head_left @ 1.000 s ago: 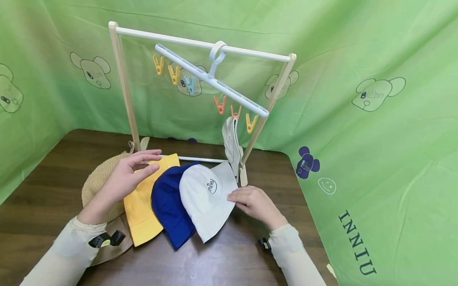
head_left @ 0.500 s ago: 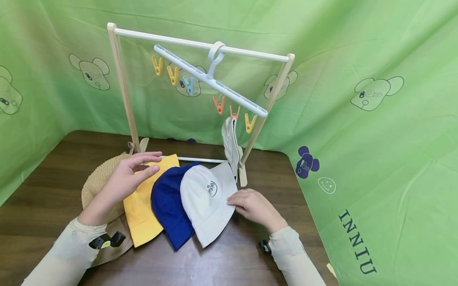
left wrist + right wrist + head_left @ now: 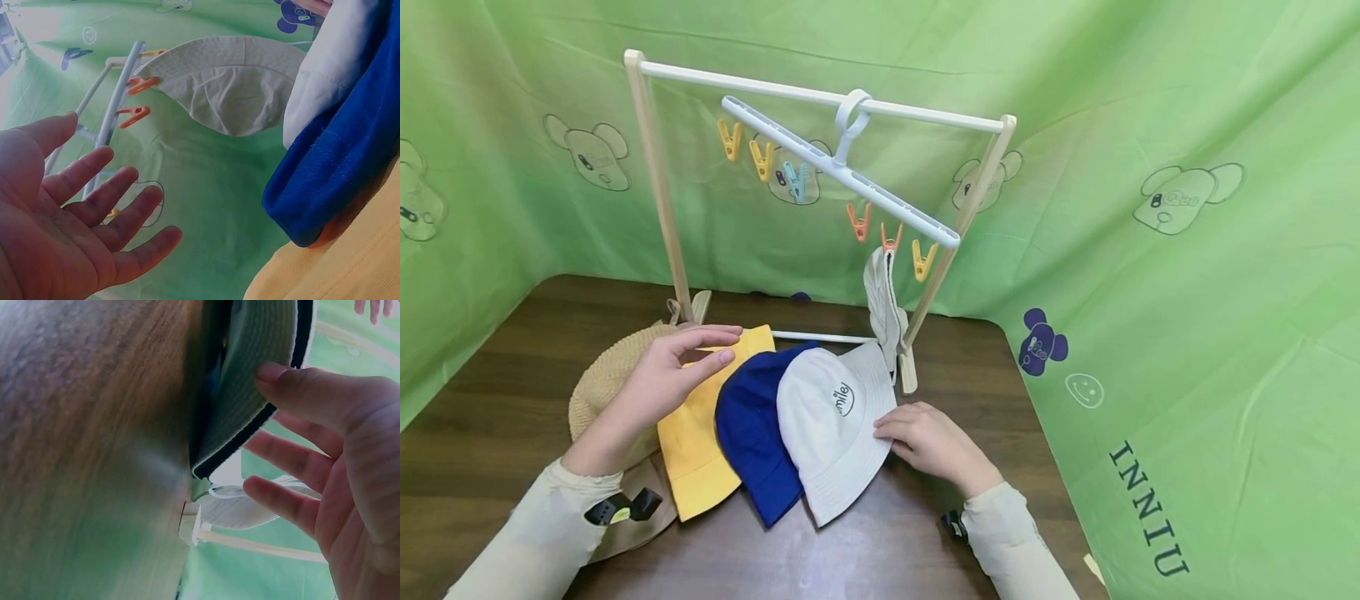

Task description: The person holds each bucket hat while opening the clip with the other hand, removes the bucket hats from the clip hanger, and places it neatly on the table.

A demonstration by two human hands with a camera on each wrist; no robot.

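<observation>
My right hand [image 3: 934,443] pinches the brim of a white bucket hat [image 3: 820,408] with "smile" lettering; in the right wrist view the thumb [image 3: 294,378] lies on the brim's underside. The hat overlaps a blue bucket hat [image 3: 756,433], which in turn overlaps a yellow one [image 3: 700,467]. My left hand [image 3: 673,371] hovers over the yellow hat with fingers extended, and its palm [image 3: 59,250] holds nothing. Beneath that arm lie a straw hat [image 3: 606,379] and a brown hat [image 3: 643,492], both partly hidden.
Behind the hats stands a wooden rack [image 3: 658,183] with a white bar. From it hangs a pale blue hanger [image 3: 880,190] carrying several clothespins. One orange clothespin [image 3: 891,237] holds a light-coloured hat [image 3: 883,304] by its brim. Green printed fabric [image 3: 1225,350] surrounds the table.
The white hat's near brim has shifted slightly toward me and left, with my right hand on it. My left hand stays nearly still.
</observation>
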